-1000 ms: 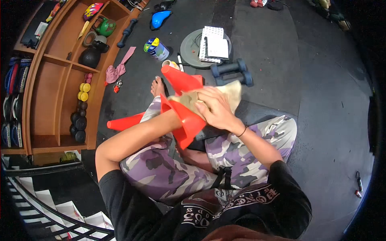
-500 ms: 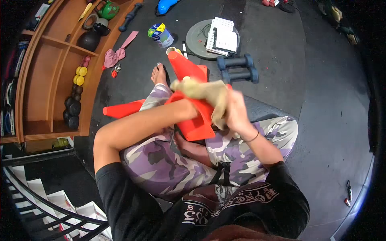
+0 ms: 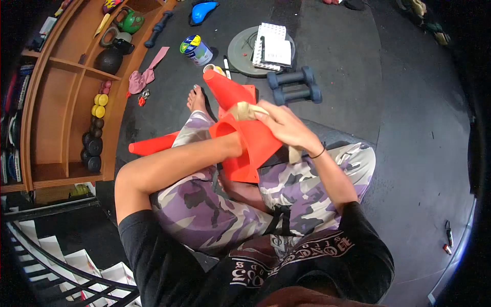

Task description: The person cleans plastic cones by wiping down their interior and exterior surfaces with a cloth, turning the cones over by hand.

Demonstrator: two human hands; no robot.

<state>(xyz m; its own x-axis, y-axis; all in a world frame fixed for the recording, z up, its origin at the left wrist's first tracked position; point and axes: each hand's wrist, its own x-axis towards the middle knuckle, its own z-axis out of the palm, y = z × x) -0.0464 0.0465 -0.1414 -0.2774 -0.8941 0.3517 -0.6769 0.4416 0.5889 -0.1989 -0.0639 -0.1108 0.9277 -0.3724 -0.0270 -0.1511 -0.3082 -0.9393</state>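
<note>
My left forearm reaches into the wide end of an orange traffic cone [image 3: 262, 140], and the cone's wall hides my left hand. My right hand [image 3: 286, 125] lies over the cone's outer side with its fingers closed on a beige cloth [image 3: 247, 110]. Part of that cloth hangs below the wrist. Just beyond the held cone is a second orange cone [image 3: 227, 89]. A third cone [image 3: 153, 144] lies to the left, partly behind my leg.
Two dumbbells [image 3: 294, 86], a round plate [image 3: 240, 53] with notebooks [image 3: 271, 46], a paint tin [image 3: 196, 50] and a pink cloth [image 3: 143, 79] are on the dark floor. A wooden shelf [image 3: 61, 102] with weights stands at the left.
My right hand has moved left and up onto the cone, pressing the cloth against it. The cloth was bunched and blurred above the cone before. The held cone has tilted slightly.
</note>
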